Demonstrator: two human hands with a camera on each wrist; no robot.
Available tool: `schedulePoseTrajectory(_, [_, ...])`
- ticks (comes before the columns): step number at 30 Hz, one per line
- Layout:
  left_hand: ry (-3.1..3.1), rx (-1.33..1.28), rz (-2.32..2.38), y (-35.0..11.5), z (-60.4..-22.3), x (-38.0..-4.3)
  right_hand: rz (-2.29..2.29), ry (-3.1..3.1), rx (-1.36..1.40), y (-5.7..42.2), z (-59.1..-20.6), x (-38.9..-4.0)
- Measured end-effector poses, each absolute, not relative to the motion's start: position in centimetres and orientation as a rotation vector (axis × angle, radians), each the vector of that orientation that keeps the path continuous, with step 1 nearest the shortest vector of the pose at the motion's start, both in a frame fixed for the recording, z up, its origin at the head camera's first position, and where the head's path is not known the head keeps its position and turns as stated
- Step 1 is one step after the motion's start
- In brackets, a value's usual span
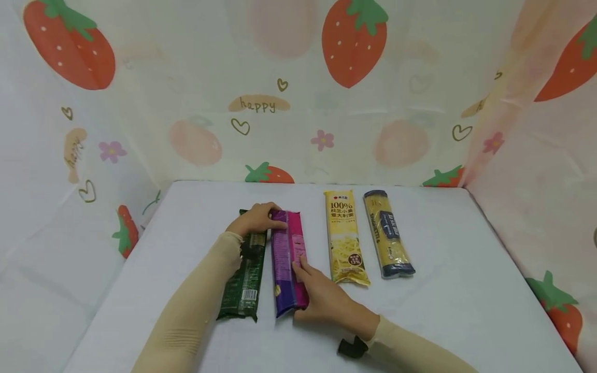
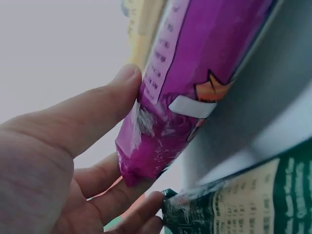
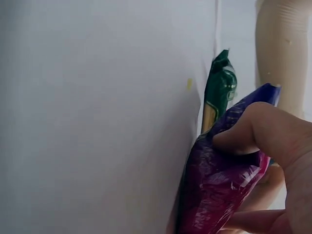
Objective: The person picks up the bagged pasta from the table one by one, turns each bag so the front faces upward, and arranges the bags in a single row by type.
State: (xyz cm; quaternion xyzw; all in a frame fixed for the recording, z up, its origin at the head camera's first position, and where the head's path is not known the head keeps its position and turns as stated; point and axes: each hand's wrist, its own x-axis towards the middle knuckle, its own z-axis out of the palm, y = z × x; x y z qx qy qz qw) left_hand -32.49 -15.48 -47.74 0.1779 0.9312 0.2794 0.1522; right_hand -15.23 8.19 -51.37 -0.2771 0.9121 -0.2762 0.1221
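A long purple-and-pink plastic packet (image 1: 285, 280) lies lengthwise between both hands. My left hand (image 1: 255, 218) grips its far end; in the left wrist view the thumb lies on one side of the purple end (image 2: 141, 146) and the fingers behind it. At the near right side my right hand (image 1: 328, 300) holds the same packet, the thumb (image 3: 239, 136) pressed into its wrapper in the right wrist view. Just left of it is a dark green packet (image 1: 247, 282), partly hidden by the left wrist. The left fingertips come right up to the green packet's end (image 2: 187, 212).
A yellow spaghetti packet (image 1: 345, 228) lies right of the purple one. Beyond it sits a clear spaghetti packet with dark blue ends (image 1: 389, 233). All rest on a white tabletop (image 1: 466, 311), with strawberry-print cloth (image 1: 200, 67) behind and at the sides.
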Motion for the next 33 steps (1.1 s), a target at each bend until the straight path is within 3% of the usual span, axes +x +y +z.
schedulePoseTrajectory(16, [2.138, 0.3, 1.604, -16.0, -48.3, -32.9, -1.194, 2.462, -0.852, 10.7, -51.5, -14.9])
schedulePoseTrajectory(26, [2.114, 0.501, 1.632, -16.7, -48.7, -33.1, -1.476, 2.291, -0.863, 11.4, -50.8, -15.3])
schedulePoseTrajectory(33, [2.126, 0.502, 1.636, -16.8, -48.7, -33.1, -1.621, 2.151, -0.885, 11.4, -50.2, -15.5])
